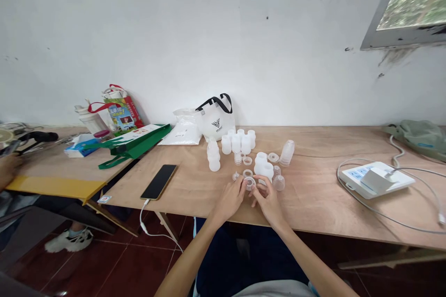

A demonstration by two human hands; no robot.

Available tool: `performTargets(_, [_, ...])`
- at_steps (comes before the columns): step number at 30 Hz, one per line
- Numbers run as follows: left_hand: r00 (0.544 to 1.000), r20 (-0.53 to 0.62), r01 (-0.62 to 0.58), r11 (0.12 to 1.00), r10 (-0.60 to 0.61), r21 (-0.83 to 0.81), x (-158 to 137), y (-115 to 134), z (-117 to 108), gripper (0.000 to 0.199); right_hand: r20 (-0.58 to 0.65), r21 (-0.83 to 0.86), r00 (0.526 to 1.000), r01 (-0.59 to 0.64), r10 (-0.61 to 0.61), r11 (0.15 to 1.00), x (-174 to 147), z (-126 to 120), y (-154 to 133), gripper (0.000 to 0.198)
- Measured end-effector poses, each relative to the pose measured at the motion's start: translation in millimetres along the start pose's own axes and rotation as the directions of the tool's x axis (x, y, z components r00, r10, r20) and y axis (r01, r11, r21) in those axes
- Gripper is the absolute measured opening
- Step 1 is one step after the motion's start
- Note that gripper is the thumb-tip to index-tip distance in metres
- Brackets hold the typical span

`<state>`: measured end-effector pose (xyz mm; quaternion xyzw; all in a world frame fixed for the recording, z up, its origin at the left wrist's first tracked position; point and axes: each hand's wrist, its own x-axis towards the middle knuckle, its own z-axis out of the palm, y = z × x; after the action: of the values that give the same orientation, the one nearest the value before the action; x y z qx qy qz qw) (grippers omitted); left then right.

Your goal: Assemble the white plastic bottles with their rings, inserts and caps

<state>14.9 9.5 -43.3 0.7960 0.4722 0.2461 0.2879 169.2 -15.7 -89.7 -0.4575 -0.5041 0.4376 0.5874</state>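
Between the fingertips of my left hand (231, 197) and my right hand (266, 198) is a small translucent ring-shaped cap (249, 183), pinched from both sides near the table's front edge. Just beyond it lie another white ring (247, 173) and a small clear nipple-like piece (236, 176). White bottles (265, 170) stand close past my right fingers, with clear domed covers (279, 182) beside them. A taller clear cover (287, 152) is farther right. More white bottles (237, 142) form a group at the back, and a capped bottle (213, 156) stands to the left.
A phone (159, 182) with a white cable lies left on the wooden table (320, 181). A white bag (219, 123) and plastic package (183, 127) stand by the wall. At right sits a white power strip (376, 179) with cables. Another person's hand (9, 167) shows far left.
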Motion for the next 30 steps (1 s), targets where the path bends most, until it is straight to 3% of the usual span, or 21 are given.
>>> performTargets(8, [1.000,0.011,-0.005,0.985,0.007,-0.172,4,-12,-1,0.034,0.041,-0.085,0.997,0.064,-0.060,0.994,-4,0,-4,0.036])
performTargets(17, [1.000,-0.023,-0.010,0.986,0.006,-0.167,3,-9,-5,0.037,0.065,-0.132,0.997,0.058,-0.050,0.990,-6,0,-7,0.034])
performTargets(23, [0.994,0.106,-0.003,0.962,0.034,-0.273,-3,-11,-13,0.041,0.101,-0.085,0.994,0.038,-0.029,0.996,-5,2,-10,0.039])
performTargets(30, [0.998,0.060,0.003,0.957,0.015,-0.290,2,-11,-12,0.040,0.095,-0.138,0.994,0.064,-0.052,0.988,-9,3,-16,0.040])
